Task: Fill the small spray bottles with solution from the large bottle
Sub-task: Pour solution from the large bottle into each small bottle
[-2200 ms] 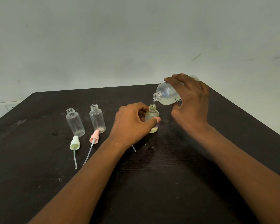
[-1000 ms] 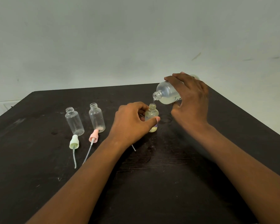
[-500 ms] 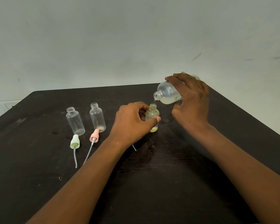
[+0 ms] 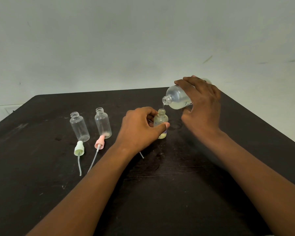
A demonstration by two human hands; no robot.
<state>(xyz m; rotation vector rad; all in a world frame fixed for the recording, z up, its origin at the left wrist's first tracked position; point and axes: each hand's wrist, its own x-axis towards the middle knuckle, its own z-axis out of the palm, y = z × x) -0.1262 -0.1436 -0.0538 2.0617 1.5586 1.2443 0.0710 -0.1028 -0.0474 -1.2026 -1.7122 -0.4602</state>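
My right hand grips the large clear bottle, tipped with its open neck pointing left and down. A thin stream of pale liquid runs from it into a small bottle that stands upright on the dark table. My left hand holds that small bottle around its body; yellowish liquid shows inside. Two more small clear bottles stand uncapped and upright to the left.
A pale green spray cap and a pink spray cap, each with a dip tube, lie in front of the two left bottles. The end of another tube shows under my left wrist. The table's back edge lies near a grey wall.
Almost nothing has shifted. The large bottle stays tipped over the small one, and the liquid level in the small bottle has risen a little.
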